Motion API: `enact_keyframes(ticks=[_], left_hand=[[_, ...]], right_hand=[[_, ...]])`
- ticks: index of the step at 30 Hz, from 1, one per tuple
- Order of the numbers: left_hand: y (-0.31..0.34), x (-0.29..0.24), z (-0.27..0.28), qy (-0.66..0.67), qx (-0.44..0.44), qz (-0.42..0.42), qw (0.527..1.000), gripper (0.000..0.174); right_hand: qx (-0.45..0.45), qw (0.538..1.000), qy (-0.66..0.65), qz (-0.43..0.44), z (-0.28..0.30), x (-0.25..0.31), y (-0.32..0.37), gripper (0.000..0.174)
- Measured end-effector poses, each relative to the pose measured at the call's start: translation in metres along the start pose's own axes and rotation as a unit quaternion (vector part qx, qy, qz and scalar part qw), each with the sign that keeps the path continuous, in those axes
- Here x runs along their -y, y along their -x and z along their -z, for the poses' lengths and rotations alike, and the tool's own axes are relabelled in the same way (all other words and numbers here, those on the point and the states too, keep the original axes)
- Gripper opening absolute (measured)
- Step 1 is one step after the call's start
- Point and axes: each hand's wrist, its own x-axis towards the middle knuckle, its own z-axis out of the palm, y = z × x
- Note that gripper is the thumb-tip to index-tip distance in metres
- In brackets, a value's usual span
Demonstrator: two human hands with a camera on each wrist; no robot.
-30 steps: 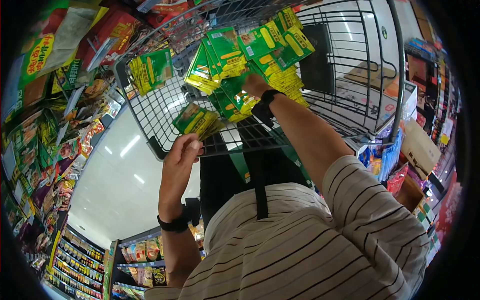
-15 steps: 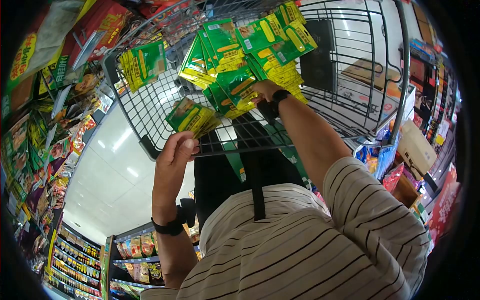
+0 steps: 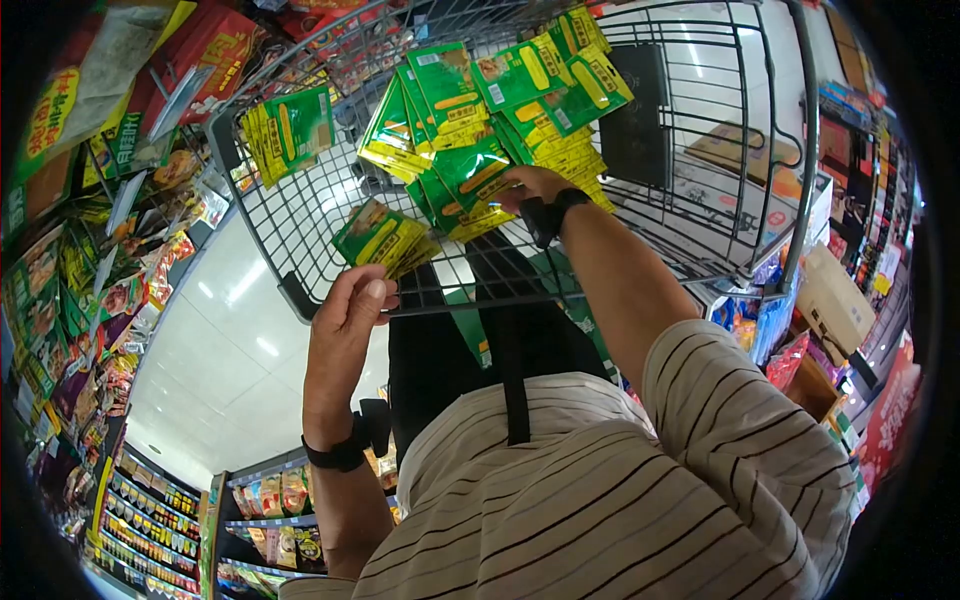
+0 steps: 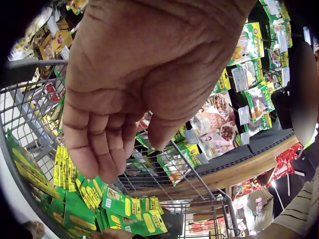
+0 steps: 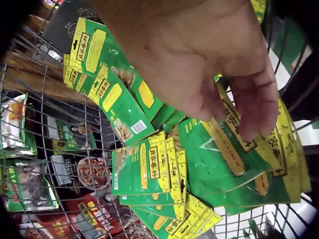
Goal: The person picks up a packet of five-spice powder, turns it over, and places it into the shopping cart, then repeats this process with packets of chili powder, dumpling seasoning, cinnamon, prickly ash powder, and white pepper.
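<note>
In the head view, my right hand [image 3: 535, 190] is at the near end of a fanned pile of green and yellow seasoning packets [image 3: 467, 168] in a wire shopping cart [image 3: 480, 297]. The right wrist view shows its thumb and fingers pinching the yellow top edge of the packets [image 5: 224, 154]. My left hand [image 3: 345, 315] is at the cart's near rim, fingers loosely bent with nothing in the palm. A small stack of packets [image 3: 380, 235] lies just beyond it inside the cart.
More packets [image 3: 290, 135] stand in the cart's left corner, and overlapping piles [image 3: 560, 85] lie toward the right. A dark panel [image 3: 637, 110] is on the cart's right part. Hanging snack bags [image 3: 75, 320] line the left side; a cardboard box [image 3: 835, 295] stands at right.
My right hand has drawn back toward the near rim, and the packets under it show more fully. The cart and my left hand have shifted slightly left in the head view.
</note>
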Motion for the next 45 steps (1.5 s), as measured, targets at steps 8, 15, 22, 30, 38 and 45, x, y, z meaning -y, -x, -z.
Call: enact_keyframes(ticks=[8, 15, 22, 30, 38, 45], left_hand=[[0.012, -0.011, -0.003, 0.010, -0.003, -0.022, 1.000, 0.034], [0.015, 0.001, -0.002, -0.090, 0.000, -0.088, 0.992, 0.050], [0.008, -0.022, -0.040, -0.345, 0.006, -0.303, 0.888, 0.081], [0.022, -0.049, -0.060, -0.073, 0.069, -0.195, 0.976, 0.031], [0.051, -0.070, -0.064, 0.181, 0.051, -0.233, 0.954, 0.028], [0.065, -0.083, -0.070, 0.186, 0.045, -0.251, 0.949, 0.031]], right_hand=[[0.055, 0.971, -0.178, -0.151, -0.006, 0.024, -0.009, 0.024], [0.030, 0.952, -0.281, -0.117, -0.011, 0.144, 0.078, 0.027], [0.107, 0.964, -0.236, 0.060, -0.016, 0.248, 0.203, 0.037], [0.079, 0.939, -0.235, 0.240, -0.011, 0.312, 0.278, 0.033], [-0.089, 0.931, -0.116, 0.336, 0.005, 0.289, 0.268, 0.036], [0.045, 0.959, -0.072, 0.270, -0.024, 0.282, 0.274, 0.030]])
